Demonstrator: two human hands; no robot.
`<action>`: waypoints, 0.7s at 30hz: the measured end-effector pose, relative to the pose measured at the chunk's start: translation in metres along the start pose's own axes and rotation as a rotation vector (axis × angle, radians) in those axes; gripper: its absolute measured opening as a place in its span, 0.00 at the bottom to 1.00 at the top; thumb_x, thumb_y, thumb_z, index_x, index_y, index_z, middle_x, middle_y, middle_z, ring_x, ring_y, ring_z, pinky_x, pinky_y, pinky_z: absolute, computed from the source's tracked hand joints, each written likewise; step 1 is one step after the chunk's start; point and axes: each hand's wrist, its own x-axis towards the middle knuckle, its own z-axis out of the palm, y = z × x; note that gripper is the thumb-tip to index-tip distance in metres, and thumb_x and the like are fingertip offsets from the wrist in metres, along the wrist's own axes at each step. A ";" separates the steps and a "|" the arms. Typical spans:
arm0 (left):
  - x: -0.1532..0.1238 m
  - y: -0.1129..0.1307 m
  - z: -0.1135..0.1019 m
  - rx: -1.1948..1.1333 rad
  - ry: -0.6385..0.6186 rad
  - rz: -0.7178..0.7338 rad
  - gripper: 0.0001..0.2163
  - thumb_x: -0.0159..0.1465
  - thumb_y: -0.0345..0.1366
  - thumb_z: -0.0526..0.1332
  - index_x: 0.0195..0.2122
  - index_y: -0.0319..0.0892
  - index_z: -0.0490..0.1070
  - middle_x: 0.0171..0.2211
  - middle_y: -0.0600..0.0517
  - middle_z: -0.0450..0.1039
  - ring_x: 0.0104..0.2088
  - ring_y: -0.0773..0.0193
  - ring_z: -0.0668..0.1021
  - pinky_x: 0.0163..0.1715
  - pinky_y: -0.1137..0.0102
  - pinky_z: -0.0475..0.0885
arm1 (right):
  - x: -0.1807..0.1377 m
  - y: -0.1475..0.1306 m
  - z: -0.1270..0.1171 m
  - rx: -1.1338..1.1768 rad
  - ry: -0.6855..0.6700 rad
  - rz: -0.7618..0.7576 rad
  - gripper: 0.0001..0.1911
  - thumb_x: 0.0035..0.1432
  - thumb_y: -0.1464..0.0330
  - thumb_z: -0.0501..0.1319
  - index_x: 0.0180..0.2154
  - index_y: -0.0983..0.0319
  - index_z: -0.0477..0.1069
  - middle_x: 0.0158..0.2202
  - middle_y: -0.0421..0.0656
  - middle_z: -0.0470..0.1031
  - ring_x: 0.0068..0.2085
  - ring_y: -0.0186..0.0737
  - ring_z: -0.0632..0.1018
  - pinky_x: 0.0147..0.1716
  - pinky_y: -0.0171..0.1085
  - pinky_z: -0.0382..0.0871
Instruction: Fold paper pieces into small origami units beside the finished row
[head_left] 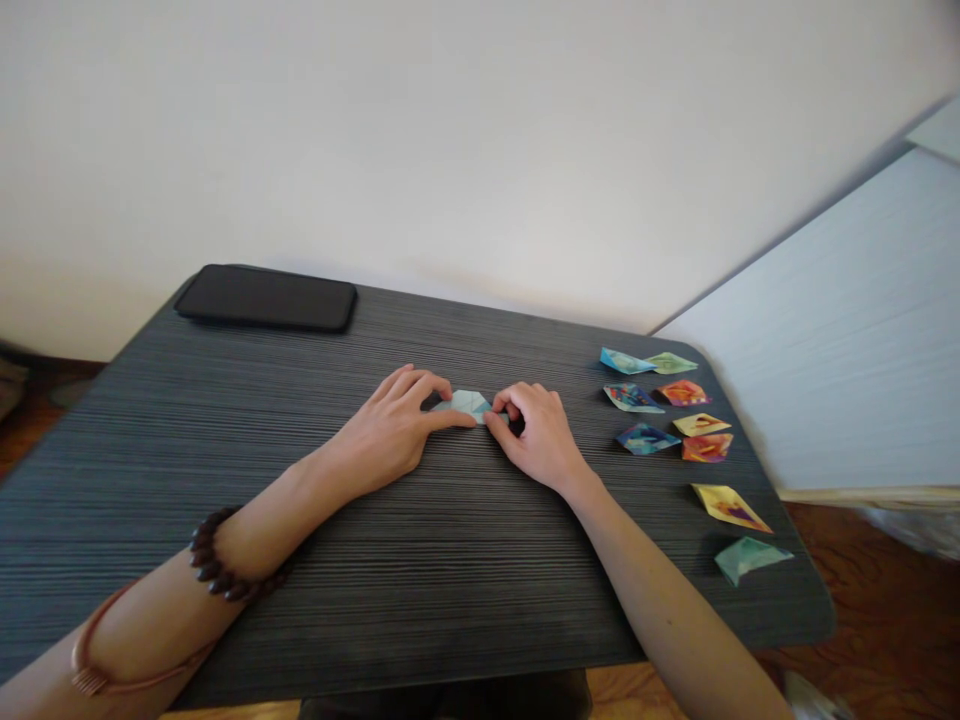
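Note:
A small pale blue folded paper piece [466, 403] lies flat in the middle of the dark striped table [420, 580]. My left hand [394, 428] rests on the table at its left side, fingers curled and fingertips pressing down on the paper's edge. My right hand [536, 432] is at the paper's right corner, fingers bent and pinching that corner. A beaded bracelet and a cord circle my left wrist.
Several folded coloured paper pieces [667, 410] lie in rows at the table's right side, with a yellow one [729, 506] and a teal one [748, 557] nearer the front right corner. A black phone [266, 298] lies at the back left. A white panel [847, 340] stands to the right.

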 end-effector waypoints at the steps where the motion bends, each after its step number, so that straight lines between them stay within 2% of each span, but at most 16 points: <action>1: 0.000 0.000 0.000 0.010 0.001 0.004 0.26 0.59 0.20 0.49 0.52 0.54 0.69 0.48 0.48 0.62 0.52 0.56 0.64 0.58 0.50 0.57 | 0.000 -0.001 0.000 -0.005 0.003 0.003 0.07 0.58 0.63 0.58 0.32 0.59 0.67 0.28 0.38 0.68 0.33 0.37 0.67 0.36 0.37 0.53; 10: -0.001 0.002 0.000 0.084 0.021 0.017 0.24 0.62 0.22 0.49 0.52 0.54 0.69 0.46 0.48 0.64 0.50 0.56 0.66 0.56 0.52 0.60 | 0.002 -0.006 -0.001 -0.013 -0.014 0.050 0.08 0.55 0.61 0.60 0.32 0.59 0.67 0.29 0.39 0.68 0.34 0.39 0.67 0.37 0.37 0.54; 16: -0.003 0.000 0.000 0.099 0.026 0.053 0.19 0.64 0.26 0.50 0.51 0.53 0.70 0.47 0.48 0.66 0.51 0.56 0.67 0.57 0.54 0.60 | 0.002 -0.001 -0.005 0.061 -0.063 0.046 0.07 0.55 0.66 0.59 0.37 0.58 0.67 0.30 0.37 0.68 0.33 0.37 0.68 0.37 0.37 0.55; 21: -0.004 -0.002 0.001 0.090 0.058 0.050 0.17 0.65 0.28 0.50 0.48 0.51 0.72 0.47 0.48 0.68 0.51 0.56 0.69 0.57 0.55 0.62 | 0.001 0.003 -0.010 0.119 -0.098 0.040 0.09 0.54 0.69 0.58 0.40 0.59 0.67 0.30 0.37 0.68 0.34 0.37 0.69 0.39 0.38 0.56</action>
